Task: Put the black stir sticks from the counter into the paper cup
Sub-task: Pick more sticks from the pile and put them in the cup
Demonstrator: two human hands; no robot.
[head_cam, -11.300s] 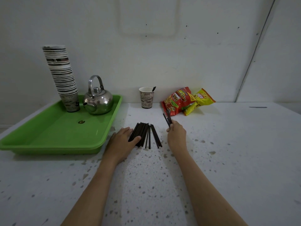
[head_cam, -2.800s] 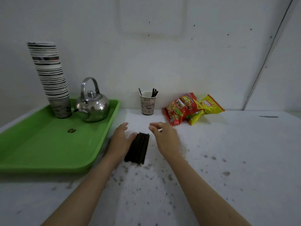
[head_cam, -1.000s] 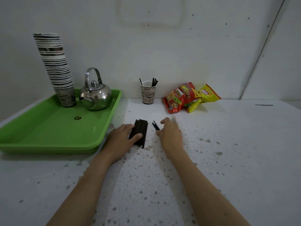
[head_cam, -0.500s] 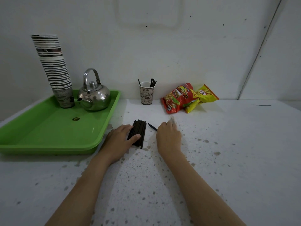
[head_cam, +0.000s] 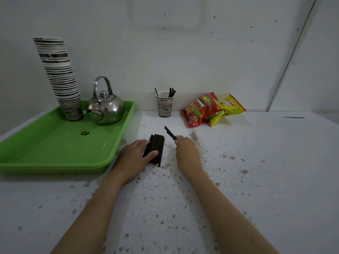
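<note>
Left hand [head_cam: 135, 154] lies flat on the counter [head_cam: 256, 171], palm down, fingers spread loosely, thumb laid across the near end of the pile [head_cam: 155, 148] of black sticks; fingertips touch the pile's left edge. Nothing is gripped. Right hand [head_cam: 185, 149] is closed in a pinch, thumb and fingers together on one stick [head_cam: 170, 132]. That stick points up and away to the left, its far end raised off the counter, just right of the pile and apart from it.

Pile: sticks packed side by side, lying lengthwise away from the person, between the two hands, near the tray's right rim.

Cup [head_cam: 164, 104] stands upright at the back of the counter by the wall, well beyond the pile. Several sticks already stand in it: one leaning left, a few bunched at the right rim.

Green tray [head_cam: 55, 154] at left carries a tall cup stack [head_cam: 60, 77] and a steel kettle [head_cam: 105, 107], side by side at its far end. Two snack bags [head_cam: 211, 109], red and yellow, lie right of the cup, against the wall.
</note>
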